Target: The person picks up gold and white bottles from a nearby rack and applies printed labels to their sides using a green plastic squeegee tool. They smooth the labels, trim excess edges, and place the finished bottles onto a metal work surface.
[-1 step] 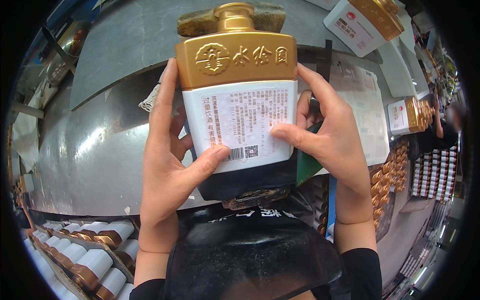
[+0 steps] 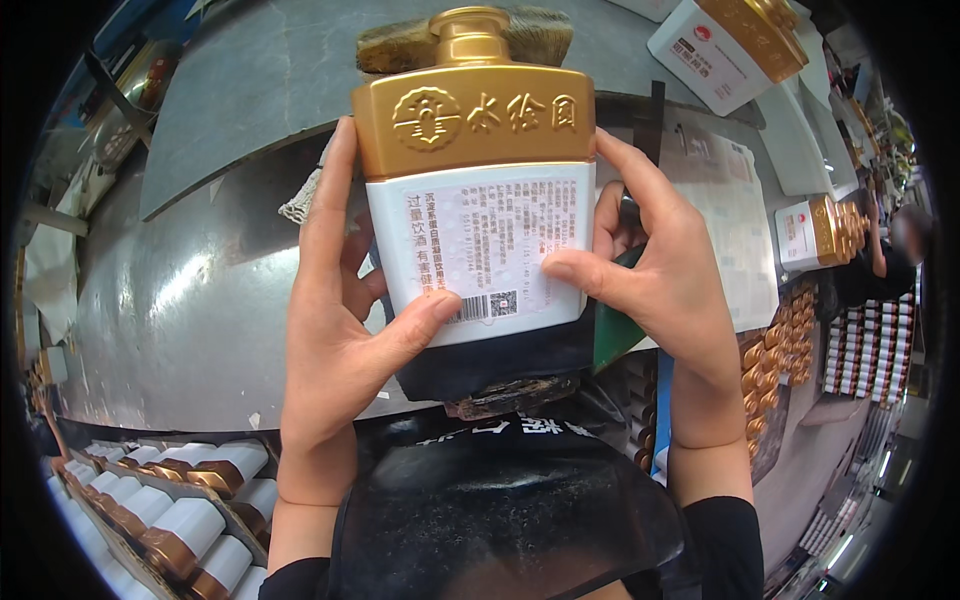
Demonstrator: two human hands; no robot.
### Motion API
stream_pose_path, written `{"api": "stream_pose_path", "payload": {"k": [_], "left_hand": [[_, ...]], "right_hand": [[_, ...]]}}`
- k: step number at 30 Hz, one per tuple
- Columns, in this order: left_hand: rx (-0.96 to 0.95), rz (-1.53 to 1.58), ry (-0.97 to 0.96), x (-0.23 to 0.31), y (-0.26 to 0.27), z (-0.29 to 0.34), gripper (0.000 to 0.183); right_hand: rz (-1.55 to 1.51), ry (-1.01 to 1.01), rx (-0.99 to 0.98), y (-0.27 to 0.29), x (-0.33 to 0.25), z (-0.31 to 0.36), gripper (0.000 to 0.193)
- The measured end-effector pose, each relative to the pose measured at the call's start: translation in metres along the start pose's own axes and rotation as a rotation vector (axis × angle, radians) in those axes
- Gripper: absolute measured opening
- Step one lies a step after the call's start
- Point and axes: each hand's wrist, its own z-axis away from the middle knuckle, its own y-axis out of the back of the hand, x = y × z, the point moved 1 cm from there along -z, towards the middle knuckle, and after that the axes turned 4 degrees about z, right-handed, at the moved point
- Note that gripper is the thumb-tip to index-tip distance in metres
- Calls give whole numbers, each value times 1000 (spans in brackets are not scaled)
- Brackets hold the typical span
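worn gear: black apron (image 2: 510, 500), smooth and glossy like coated or rubbery sheet, soft light reflections and greyish smudges on the front, creased and folded farther out from the body. one row of bold white printed characters (image 2: 520, 430) runs across it, partly cut off by folds, so can't make out the full row. apron has a thin, darker rounded edge along its side. sleeves plain black, matte fabric: left sleeve (image 2: 295, 580) and right sleeve (image 2: 722, 545) both end on the forearm, well short of the wrist. left hand (image 2: 345, 350) and right hand (image 2: 665, 265) bare, nails short, forearms bare up to the cuffs.
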Motion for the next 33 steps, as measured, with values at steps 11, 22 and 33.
{"api": "stream_pose_path", "payload": {"k": [11, 22, 33], "left_hand": [[30, 14, 20, 1, -3, 0, 102], [0, 3, 58, 0, 3, 0, 107], [-30, -115, 42, -8, 6, 5, 108]], "right_hand": [[-72, -63, -10, -2, 2, -1, 74], [-395, -61, -3, 9, 9, -9, 63], [-493, -67, 183, 43, 28, 2, 49]]}}
